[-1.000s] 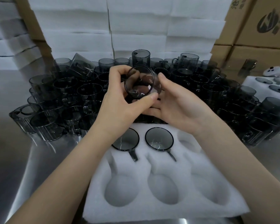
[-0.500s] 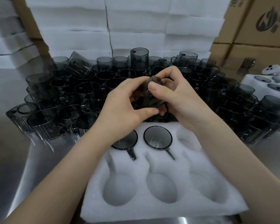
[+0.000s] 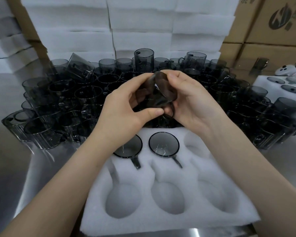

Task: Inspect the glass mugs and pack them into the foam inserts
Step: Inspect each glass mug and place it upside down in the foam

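Note:
A smoky grey glass mug [image 3: 158,93] hangs tilted above the far edge of the white foam insert [image 3: 162,183]. My left hand [image 3: 125,108] grips its left side with thumb and fingers. My right hand [image 3: 191,101] grips its right side, thumb on the rim, and the handle shows near my right fingers. Two mugs sit in the insert's back row, one [image 3: 129,147] partly under my left wrist, the other [image 3: 163,145] beside it. The remaining pockets hold nothing. A dense crowd of loose grey mugs [image 3: 75,100] fills the table behind.
Stacked white foam sheets [image 3: 140,28] rise behind the mugs. Cardboard boxes [image 3: 272,31] stand at the back right. A second foam insert with mugs [image 3: 284,86] and a white controller [image 3: 167,71] lie at the far right. The table is steel [image 3: 10,159].
The mug was held with its mouth toward me a second ago. Both hands have since turned it over and tilted it, lowering it slightly.

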